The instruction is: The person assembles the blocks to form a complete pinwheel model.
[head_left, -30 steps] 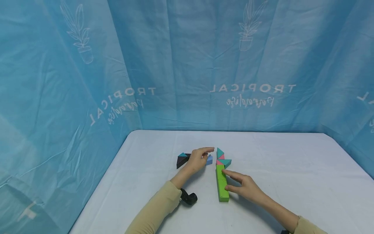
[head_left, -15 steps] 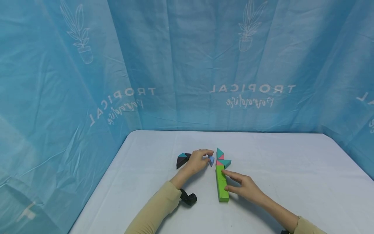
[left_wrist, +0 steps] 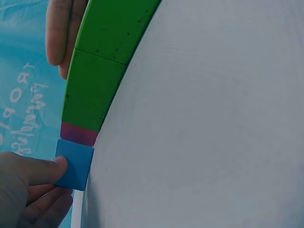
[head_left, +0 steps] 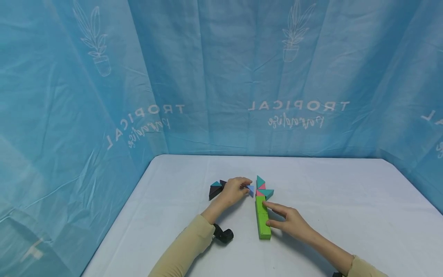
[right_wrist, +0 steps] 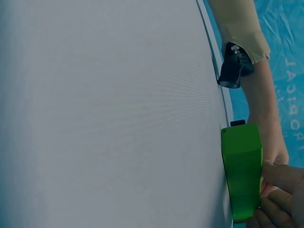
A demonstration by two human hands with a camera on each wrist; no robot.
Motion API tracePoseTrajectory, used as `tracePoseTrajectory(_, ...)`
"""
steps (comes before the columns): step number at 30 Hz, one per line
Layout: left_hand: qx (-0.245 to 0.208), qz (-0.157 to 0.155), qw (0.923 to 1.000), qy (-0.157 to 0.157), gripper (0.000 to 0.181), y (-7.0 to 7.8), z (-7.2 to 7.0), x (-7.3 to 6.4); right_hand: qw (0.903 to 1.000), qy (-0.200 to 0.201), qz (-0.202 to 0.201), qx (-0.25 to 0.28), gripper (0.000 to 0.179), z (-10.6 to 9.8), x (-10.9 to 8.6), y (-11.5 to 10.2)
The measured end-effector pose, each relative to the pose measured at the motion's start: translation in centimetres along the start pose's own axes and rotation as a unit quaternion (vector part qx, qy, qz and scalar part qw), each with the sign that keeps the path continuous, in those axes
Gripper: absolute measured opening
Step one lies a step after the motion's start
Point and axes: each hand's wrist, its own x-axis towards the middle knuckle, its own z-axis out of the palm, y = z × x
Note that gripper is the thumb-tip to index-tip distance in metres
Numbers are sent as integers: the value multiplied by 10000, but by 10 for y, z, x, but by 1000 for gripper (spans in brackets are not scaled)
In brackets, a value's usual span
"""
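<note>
On white table [head_left: 328, 200], blue curtain [head_left: 221, 77] behind: left hand [head_left: 232, 191] fingers pinch blue block [head_left: 250, 190]; right hand [head_left: 290, 222] fingers steady green bar [head_left: 263, 217].

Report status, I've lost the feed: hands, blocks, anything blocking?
Left hand pinches light blue triangle block beside the pink block. Right hand rests on green bar. Nothing in the way.

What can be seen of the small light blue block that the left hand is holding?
The light blue block is a small triangular piece in the head view; the left wrist view shows a flat, square matte face, material unclear. The left hand pinches it between thumb and fingertips. It sits at the left side of the pink and teal triangles, just beyond the green bar, low over the white table. In the wrist view it seems to touch a pink piece; whether it rests on the table is unclear.
</note>
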Motion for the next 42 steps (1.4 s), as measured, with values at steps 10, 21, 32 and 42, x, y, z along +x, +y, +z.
tracePoseTrajectory(10,245,105,9995,155,18,1,1,0,10000,-6,-4,49,58,0,0,0)
tracePoseTrajectory(21,313,-97,9985,443,16,2,7,9,9999,1,142,69,59,2,0,1)
tracePoseTrajectory(32,262,-186,9981,530,14,1,11,15,9998,-42,203,-15,58,1,1,2)
tracePoseTrajectory(42,228,-287,9977,567,14,1,11,18,9998,2,179,-60,59,1,1,3)
